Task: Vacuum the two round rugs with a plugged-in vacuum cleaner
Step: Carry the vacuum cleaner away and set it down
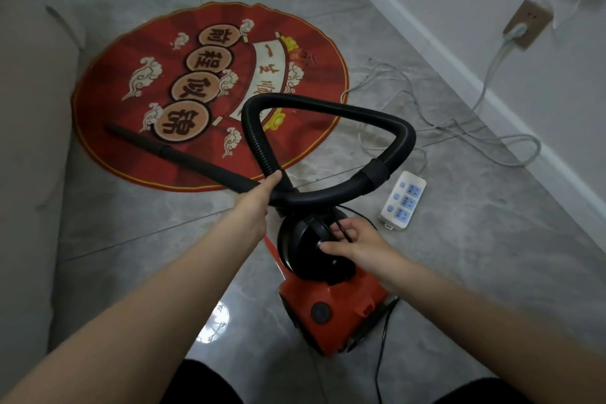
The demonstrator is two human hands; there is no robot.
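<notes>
Beside a red round rug (pixel 210 95), hands grip black hose (pixel 328 106) and cord (pixel 341 229).

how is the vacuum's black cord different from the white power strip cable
The black cord is thin and dark, running from the red vacuum cleaner toward the bottom edge, its plug not visible. The white cable is pale, loops loosely across the floor and climbs to the wall socket, already plugged in. Both lie on the grey tiles.

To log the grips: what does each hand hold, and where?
Left hand grips the black hose near the wand joint. Right hand pinches the thin black cord atop the vacuum cleaner.
</notes>
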